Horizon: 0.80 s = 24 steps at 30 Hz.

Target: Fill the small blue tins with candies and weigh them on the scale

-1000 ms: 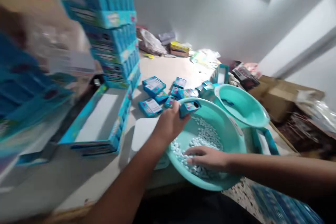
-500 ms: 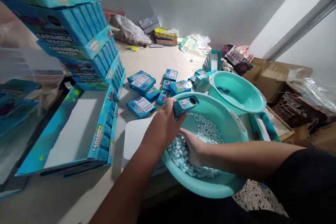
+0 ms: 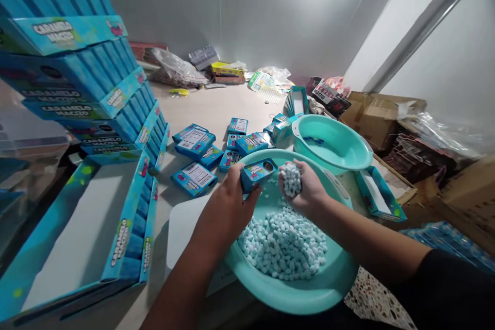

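Left hand: closed around a small blue box.
Box: tilted, over the near basin's left side, round hole showing at its right end.
Right hand: cupped, holding a heap of pale candies, just beside the box.
Near basin: more candies piled on the bottom.
Far basin: behind, to the right; a few dark blue pieces inside.
Table: loose boxes left of the basins.

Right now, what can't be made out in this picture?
Head view:
Box in left hand: inside, lost in shadow.
Palm of right hand: covered by pellets.
Top of stack: cut off by upper edge.
Blue pieces in far basin: too small to identify.
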{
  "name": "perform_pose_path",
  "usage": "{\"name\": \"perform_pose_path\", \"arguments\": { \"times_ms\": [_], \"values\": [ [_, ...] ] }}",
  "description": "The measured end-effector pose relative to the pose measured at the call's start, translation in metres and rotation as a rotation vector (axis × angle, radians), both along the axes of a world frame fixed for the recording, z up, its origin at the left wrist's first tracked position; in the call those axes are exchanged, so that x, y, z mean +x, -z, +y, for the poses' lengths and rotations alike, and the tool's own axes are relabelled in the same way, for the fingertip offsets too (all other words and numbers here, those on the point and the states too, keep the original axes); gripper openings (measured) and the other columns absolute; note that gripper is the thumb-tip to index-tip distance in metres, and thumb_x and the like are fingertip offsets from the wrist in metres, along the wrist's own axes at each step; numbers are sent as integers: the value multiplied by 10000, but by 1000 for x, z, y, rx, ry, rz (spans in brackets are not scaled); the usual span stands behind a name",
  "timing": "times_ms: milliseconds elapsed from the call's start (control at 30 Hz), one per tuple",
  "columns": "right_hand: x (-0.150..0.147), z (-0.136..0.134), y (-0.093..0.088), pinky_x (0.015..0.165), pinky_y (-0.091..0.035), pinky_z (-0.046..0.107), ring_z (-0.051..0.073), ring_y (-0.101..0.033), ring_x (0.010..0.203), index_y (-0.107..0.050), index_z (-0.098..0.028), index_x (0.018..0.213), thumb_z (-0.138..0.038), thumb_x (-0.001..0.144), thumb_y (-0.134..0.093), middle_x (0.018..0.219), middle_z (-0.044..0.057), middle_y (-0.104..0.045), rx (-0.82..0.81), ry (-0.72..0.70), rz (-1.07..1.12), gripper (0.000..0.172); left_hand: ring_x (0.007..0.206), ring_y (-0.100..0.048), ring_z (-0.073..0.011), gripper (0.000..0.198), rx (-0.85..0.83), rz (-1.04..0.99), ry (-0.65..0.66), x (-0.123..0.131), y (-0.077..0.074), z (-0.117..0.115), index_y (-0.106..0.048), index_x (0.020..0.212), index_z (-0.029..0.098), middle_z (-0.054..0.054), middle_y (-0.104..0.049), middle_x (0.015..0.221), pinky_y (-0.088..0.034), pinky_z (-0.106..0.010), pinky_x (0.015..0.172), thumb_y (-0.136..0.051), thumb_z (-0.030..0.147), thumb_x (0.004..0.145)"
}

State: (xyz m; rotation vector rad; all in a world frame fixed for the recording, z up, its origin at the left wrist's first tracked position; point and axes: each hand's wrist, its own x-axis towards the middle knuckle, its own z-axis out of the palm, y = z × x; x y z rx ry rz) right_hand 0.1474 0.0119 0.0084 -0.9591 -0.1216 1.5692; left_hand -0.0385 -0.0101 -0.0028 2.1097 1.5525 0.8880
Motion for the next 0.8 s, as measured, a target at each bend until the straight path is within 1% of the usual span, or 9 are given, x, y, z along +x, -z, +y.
{"name": "perform_pose_path", "arguments": {
  "times_ms": [100, 167, 200, 267, 367, 500, 633, 733, 800],
  "values": [
    [4, 7, -21, 532, -559, 169, 74, -613, 510, -533, -198, 803, -255, 1007, -435, 602, -31, -635, 42, 150, 94, 233, 1028, -684, -320, 399, -96, 134, 163, -5, -9, -6, -389, 1299, 221, -114, -679, 1154, -519, -388, 776, -506, 395, 961],
    [3, 9, -27, 539, -546, 156, 64, -609, 528, -525, -202, 805, -284, 1006, -452, 609, -42, -619, 138, 174, 83, 229, 959, -689, -309, 380, -146, 180, 253, -8, -13, -9, -387, 1272, 216, -101, -688, 1089, -496, -358, 720, -496, 410, 964],
    [2, 10, -28, 527, -530, 150, 62, -604, 531, -519, -205, 803, -308, 999, -467, 612, -45, -614, 183, 169, 59, 227, 934, -688, -305, 372, -157, 195, 268, -8, -14, -11, -383, 1263, 215, -98, -689, 1073, -480, -346, 696, -490, 415, 967],
    [0, 9, -28, 491, -491, 142, 58, -589, 525, -503, -214, 799, -349, 976, -486, 619, -48, -607, 246, 126, -6, 224, 912, -688, -306, 362, -169, 235, 270, -7, -14, -13, -379, 1253, 220, -97, -689, 1068, -448, -331, 659, -484, 418, 969],
    [-3, 8, -26, 495, -475, 138, 45, -565, 522, -463, -224, 782, -352, 938, -484, 627, -55, -591, 266, 80, -94, 203, 898, -691, -316, 385, -179, 318, 261, -3, -12, -15, -372, 1280, 233, -98, -690, 1072, -395, -310, 608, -480, 424, 964],
    [-5, 6, -22, 598, -536, 167, 54, -583, 581, -433, -227, 756, -345, 905, -496, 663, -44, -582, 263, 67, -151, 200, 839, -690, -318, 448, -182, 376, 242, 0, -9, -15, -388, 1289, 235, -97, -697, 993, -343, -288, 557, -488, 495, 938],
    [-6, 4, -18, 696, -573, 224, 91, -632, 695, -404, -232, 731, -403, 865, -516, 712, -19, -576, 372, 1, -301, 244, 760, -676, -304, 460, -142, 348, 243, -2, -5, -12, -417, 1263, 230, -84, -690, 902, -326, -285, 537, -489, 525, 917],
    [-5, 2, -17, 781, -586, 274, 134, -669, 836, -441, -232, 763, -425, 826, -536, 747, -6, -568, 451, -45, -399, 224, 699, -656, -286, 467, -121, 306, 231, -5, -4, -11, -434, 1240, 228, -59, -670, 813, -332, -288, 538, -487, 551, 908],
    [-5, 2, -17, 827, -590, 309, 161, -677, 907, -467, -230, 787, -428, 808, -546, 764, 3, -572, 484, -60, -421, 215, 699, -655, -275, 463, -128, 268, 225, -6, -4, -11, -439, 1222, 233, -52, -670, 818, -359, -288, 551, -495, 561, 900]
  ]
}}
